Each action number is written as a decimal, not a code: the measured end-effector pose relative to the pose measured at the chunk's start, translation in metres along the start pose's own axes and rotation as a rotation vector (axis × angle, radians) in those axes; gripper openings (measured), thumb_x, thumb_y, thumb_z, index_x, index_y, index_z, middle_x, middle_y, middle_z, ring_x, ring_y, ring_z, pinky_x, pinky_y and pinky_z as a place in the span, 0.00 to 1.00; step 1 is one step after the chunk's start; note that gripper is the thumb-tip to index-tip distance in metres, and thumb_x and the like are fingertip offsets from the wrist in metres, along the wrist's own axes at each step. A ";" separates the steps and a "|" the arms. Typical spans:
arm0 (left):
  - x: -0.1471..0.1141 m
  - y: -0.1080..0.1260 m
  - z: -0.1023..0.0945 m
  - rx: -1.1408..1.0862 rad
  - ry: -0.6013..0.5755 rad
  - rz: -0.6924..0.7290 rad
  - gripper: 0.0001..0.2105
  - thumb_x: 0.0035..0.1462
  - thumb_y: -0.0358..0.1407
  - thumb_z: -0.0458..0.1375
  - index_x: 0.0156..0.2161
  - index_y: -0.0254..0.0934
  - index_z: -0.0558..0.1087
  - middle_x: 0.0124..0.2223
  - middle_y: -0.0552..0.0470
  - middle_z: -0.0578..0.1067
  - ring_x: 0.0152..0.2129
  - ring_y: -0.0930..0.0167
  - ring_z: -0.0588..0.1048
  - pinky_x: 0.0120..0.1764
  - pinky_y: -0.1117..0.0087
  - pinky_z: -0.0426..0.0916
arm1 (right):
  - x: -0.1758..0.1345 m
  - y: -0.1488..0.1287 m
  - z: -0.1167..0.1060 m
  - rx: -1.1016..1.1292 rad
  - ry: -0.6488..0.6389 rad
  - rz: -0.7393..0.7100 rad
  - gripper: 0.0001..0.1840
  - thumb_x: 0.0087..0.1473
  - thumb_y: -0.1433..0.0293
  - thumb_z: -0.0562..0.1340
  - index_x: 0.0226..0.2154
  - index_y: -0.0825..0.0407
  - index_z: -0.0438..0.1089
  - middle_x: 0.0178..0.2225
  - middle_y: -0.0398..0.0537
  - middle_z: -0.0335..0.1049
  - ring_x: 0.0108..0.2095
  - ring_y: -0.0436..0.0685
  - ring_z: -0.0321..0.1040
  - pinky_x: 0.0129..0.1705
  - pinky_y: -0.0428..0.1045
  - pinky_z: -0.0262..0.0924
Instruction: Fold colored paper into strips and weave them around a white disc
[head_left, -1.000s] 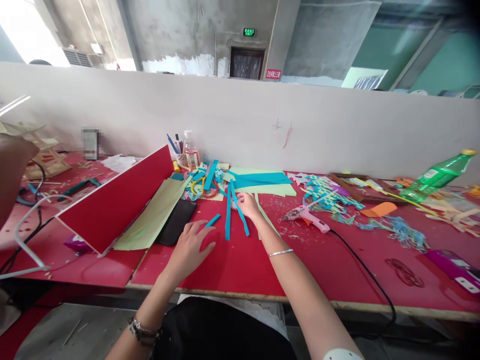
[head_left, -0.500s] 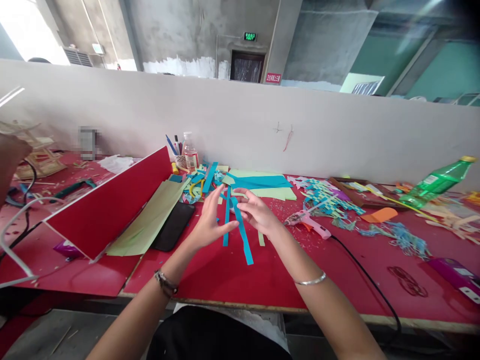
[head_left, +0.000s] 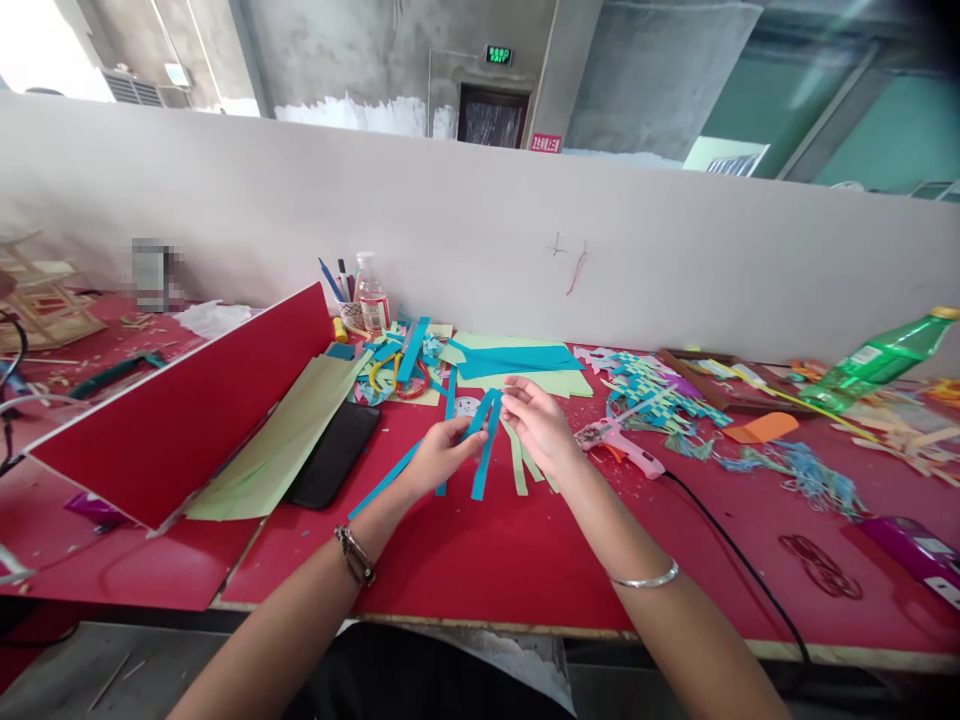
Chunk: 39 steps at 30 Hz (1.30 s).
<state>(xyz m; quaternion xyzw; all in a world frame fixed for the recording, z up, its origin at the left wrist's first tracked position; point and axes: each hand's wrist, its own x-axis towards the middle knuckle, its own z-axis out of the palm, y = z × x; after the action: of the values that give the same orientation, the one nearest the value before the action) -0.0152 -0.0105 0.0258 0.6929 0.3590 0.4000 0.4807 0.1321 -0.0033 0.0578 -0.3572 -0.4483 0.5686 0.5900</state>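
A folded blue paper strip [head_left: 486,462] hangs between my two hands above the red tabletop. My left hand [head_left: 441,455] is closed on one arm of it, which runs out past the wrist to the lower left. At the fold, my right hand [head_left: 536,415] pinches the strip between thumb and fingers. Another blue strip [head_left: 451,390] lies behind my left hand. Pale green strips [head_left: 517,462] lie under my right hand. Behind the hands is a round whitish disc [head_left: 466,406], partly covered.
A black phone [head_left: 335,455] and green paper [head_left: 281,440] lie left, beside a red divider board [head_left: 202,400]. Scissors [head_left: 409,388] sit among paper scraps. To the right are a pink glue gun [head_left: 622,443] with its cord, woven paper pieces [head_left: 652,390] and a green bottle [head_left: 877,365].
My left hand has gone from open to gripping the blue strip, which is now folded at the top with one arm swung left. My right hand keeps hold of it.
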 end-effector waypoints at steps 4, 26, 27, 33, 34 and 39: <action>-0.003 0.001 0.004 -0.010 -0.057 -0.053 0.15 0.52 0.44 0.48 0.29 0.32 0.67 0.24 0.55 0.66 0.20 0.77 0.64 0.23 0.78 0.59 | 0.001 0.012 -0.004 -0.026 0.051 -0.038 0.14 0.36 0.68 0.63 0.30 0.50 0.62 0.27 0.39 0.60 0.24 0.44 0.58 0.29 0.43 0.57; -0.002 -0.011 -0.008 0.263 -0.098 -0.056 0.14 0.53 0.43 0.48 0.24 0.34 0.63 0.19 0.57 0.65 0.12 0.79 0.63 0.18 0.79 0.57 | -0.009 0.001 -0.053 -1.175 -0.057 -0.637 0.09 0.48 0.66 0.56 0.33 0.51 0.64 0.33 0.48 0.65 0.36 0.56 0.62 0.40 0.51 0.54; -0.002 -0.012 -0.008 0.291 -0.113 -0.044 0.14 0.53 0.43 0.48 0.24 0.34 0.64 0.19 0.57 0.66 0.12 0.79 0.63 0.18 0.79 0.57 | -0.011 0.001 -0.051 -1.281 -0.089 -0.681 0.11 0.48 0.66 0.56 0.36 0.51 0.64 0.36 0.50 0.65 0.39 0.57 0.61 0.44 0.54 0.52; -0.004 -0.009 -0.007 0.558 -0.223 0.144 0.12 0.56 0.40 0.46 0.29 0.34 0.67 0.20 0.56 0.68 0.16 0.78 0.65 0.22 0.79 0.58 | -0.022 0.005 -0.037 -1.554 -0.428 -0.710 0.11 0.54 0.65 0.51 0.39 0.46 0.64 0.39 0.45 0.66 0.42 0.54 0.60 0.53 0.61 0.29; -0.005 -0.008 -0.007 0.621 -0.223 0.176 0.12 0.56 0.39 0.46 0.30 0.34 0.67 0.21 0.56 0.68 0.17 0.78 0.66 0.23 0.79 0.57 | -0.023 0.007 -0.036 -1.558 -0.469 -0.696 0.10 0.55 0.65 0.51 0.37 0.47 0.65 0.36 0.44 0.67 0.40 0.53 0.61 0.53 0.60 0.30; -0.004 -0.007 -0.009 0.804 -0.187 0.247 0.12 0.56 0.40 0.46 0.32 0.35 0.68 0.22 0.54 0.70 0.19 0.76 0.67 0.23 0.78 0.56 | -0.020 0.011 -0.037 -1.580 -0.511 -0.686 0.11 0.56 0.67 0.50 0.28 0.52 0.65 0.27 0.41 0.66 0.33 0.49 0.62 0.49 0.53 0.39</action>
<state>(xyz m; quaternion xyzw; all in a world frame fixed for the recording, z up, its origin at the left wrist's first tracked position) -0.0255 -0.0092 0.0199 0.8961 0.3556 0.2182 0.1514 0.1642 -0.0193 0.0326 -0.3680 -0.9084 -0.0508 0.1920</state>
